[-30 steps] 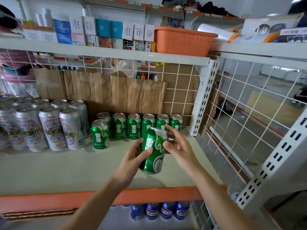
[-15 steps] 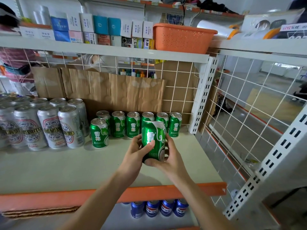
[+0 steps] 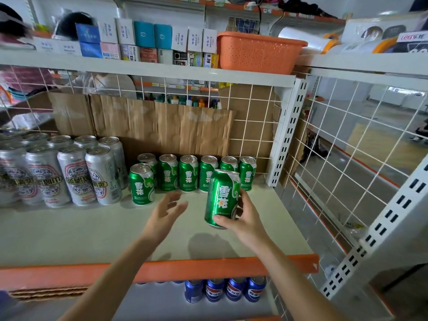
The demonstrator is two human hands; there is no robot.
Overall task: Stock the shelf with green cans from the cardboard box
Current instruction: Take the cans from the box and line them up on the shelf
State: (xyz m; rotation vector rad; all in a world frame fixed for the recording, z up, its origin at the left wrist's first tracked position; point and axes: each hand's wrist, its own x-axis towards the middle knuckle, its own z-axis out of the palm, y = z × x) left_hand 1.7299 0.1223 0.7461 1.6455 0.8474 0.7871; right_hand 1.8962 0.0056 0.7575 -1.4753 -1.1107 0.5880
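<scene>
below the wrists, four blue cans [image 3: 224, 289] peek out from under the orange shelf edge [image 3: 185, 267], their tops partly hidden by it. the right hand [image 3: 245, 218] has thumb and fingers curled round the lower half of a green can [image 3: 222, 195], nearly upright and held just above the pale shelf [image 3: 69, 230]. the fingers cover its far side. just left of that can hovers the left hand [image 3: 166, 210], fingers loosely spread, holding nothing, its outline a bit blurred. beyond the left hand a lone green can [image 3: 141, 184] stands. behind the held can runs a back row of green cans [image 3: 188, 173], one largely covered by it. far left of both hands, tall silver cans [image 3: 76, 174] run out of frame. furthest back, a creased cardboard sheet [image 3: 162, 128] leans on wire mesh [image 3: 254, 126]
</scene>
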